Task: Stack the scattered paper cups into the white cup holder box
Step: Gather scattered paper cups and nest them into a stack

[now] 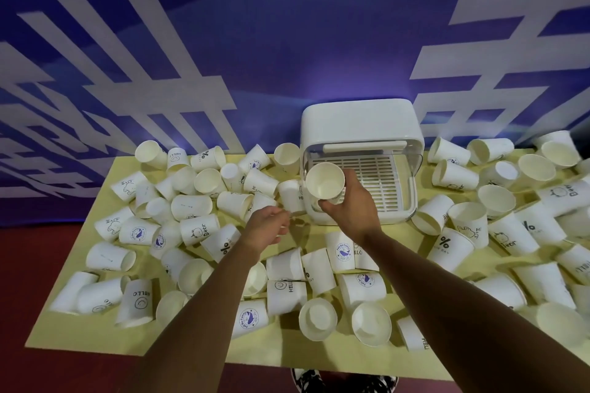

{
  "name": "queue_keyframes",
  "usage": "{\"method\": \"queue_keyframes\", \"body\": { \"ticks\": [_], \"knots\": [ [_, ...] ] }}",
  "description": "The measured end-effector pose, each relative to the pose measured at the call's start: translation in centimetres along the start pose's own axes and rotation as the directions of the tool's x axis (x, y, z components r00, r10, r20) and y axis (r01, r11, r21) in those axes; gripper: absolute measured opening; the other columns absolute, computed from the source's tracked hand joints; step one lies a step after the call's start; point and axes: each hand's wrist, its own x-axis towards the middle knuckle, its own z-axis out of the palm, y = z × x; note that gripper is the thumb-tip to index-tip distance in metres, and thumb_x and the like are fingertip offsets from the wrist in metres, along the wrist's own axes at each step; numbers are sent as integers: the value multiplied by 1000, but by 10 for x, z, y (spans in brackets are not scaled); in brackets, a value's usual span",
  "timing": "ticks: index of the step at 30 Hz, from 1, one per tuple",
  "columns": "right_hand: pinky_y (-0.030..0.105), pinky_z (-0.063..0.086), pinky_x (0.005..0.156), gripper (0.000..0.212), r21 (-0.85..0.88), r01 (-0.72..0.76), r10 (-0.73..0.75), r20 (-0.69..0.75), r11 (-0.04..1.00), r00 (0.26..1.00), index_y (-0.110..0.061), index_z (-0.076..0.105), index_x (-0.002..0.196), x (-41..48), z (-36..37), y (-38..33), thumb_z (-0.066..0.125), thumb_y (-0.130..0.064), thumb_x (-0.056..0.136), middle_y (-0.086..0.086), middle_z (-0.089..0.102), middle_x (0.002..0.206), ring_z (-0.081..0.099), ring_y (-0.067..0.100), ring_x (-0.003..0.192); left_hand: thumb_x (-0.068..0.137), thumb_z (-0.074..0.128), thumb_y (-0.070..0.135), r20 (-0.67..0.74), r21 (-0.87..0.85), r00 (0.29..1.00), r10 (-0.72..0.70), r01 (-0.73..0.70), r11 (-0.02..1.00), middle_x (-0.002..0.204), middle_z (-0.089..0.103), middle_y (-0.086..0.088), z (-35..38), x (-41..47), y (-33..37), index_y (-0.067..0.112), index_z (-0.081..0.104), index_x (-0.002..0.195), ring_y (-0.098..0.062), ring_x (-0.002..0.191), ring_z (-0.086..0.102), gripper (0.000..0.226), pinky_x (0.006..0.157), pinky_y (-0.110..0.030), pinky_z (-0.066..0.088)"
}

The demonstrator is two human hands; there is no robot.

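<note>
Head view: our yellow table (79, 335), littered with cups (191, 206), meets a blue wall (271, 41). Our right hand (351, 210) grips one cup (325, 182); of our left hand (266, 228) we cannot tell.

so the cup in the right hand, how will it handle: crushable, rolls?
Probably light: the right hand holds the paper cup one-handed. Thin paper wall, open mouth: likely dents if squeezed. Round and tapered, so may roll if laid sideways.

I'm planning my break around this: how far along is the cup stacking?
Done: nothing yet. The visible part of the tray in the box shows no cups. In hand: the right hand holds one cup at the box's opening. Left: many scattered cups across the table.
</note>
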Motion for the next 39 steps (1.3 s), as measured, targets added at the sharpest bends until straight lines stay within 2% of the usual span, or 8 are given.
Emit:
{"method": "queue_keyframes", "body": {
  "ticks": [4, 13, 17, 20, 23, 27, 33, 39],
  "knots": [
    [38, 53, 81, 64, 22, -80, 80, -14, 997, 997, -23, 47, 126, 10, 7, 6, 82, -27, 72, -3, 64, 116, 59, 20, 102, 94, 64, 23, -33, 28, 999, -14, 15, 1000, 95, 70, -4, -9, 7, -10, 15, 67, 104, -17, 83, 66, 13, 73, -28, 51],
    [46, 51, 93, 74, -66, -150, 151, 5, 987, 989, -21, 54, 128, 14, 32, 20, 87, -39, 64, 1, 63, 122, 56, 25, 114, 90, 68, 25, -37, 55, 995, 88, -85, 995, 103, 71, -12, -29, 1, -31, 13, 69, 105, -19, 90, 66, 19, 75, -29, 47],
    [46, 50, 96, 77, -72, -163, 163, -10, 984, 987, -14, 51, 129, 7, 33, 18, 87, -40, 66, 5, 60, 124, 55, 28, 116, 71, 71, 42, -50, 70, 994, 98, -94, 993, 100, 72, -3, -32, -3, -34, 18, 69, 105, -16, 92, 66, 42, 75, -28, 45],
    [40, 42, 106, 81, -159, -118, 111, -52, 980, 993, -10, 44, 140, -2, 29, 10, 83, -37, 75, 9, 54, 135, 49, 29, 126, 68, 72, 42, -55, 79, 993, 104, -100, 992, 99, 71, -1, -35, -5, -38, 18, 69, 105, -16, 92, 65, 44, 76, -27, 45],
    [37, 42, 100, 66, -244, 51, -73, -82, 968, 994, -10, 48, 134, -11, 26, -3, 79, -30, 79, 10, 56, 127, 51, 29, 117, 82, 76, 30, -71, 127, 992, 106, -97, 987, 102, 70, 0, -39, -7, -42, 18, 68, 107, -17, 98, 64, 29, 80, -27, 45],
    [39, 42, 101, 67, -283, 214, -198, 87, 935, 976, -9, 48, 137, -23, 36, -21, 76, -30, 81, 10, 55, 129, 51, 28, 118, 85, 75, 24, -137, 187, 985, 106, -79, 979, 100, 66, 4, -48, -17, -45, 18, 68, 109, -14, 96, 62, 26, 81, -23, 45],
    [39, 42, 103, 77, -318, 324, -201, 365, 891, 909, -10, 44, 141, -48, 72, -36, 76, -42, 79, 11, 54, 133, 51, 30, 121, 81, 78, 24, -200, 313, 968, 153, -85, 946, 104, 68, 2, -87, -38, -71, 20, 66, 104, -17, 98, 64, 26, 94, -32, 50],
    [38, 38, 106, 89, -305, 414, -184, 569, 858, 801, -9, 37, 148, -71, 109, -45, 76, -48, 78, 11, 49, 143, 47, 29, 129, 79, 78, 24, -238, 490, 950, 200, -60, 869, 115, 64, 1, -118, -51, -101, 18, 64, 116, -16, 108, 60, 40, 88, -27, 46]
  ]
}}
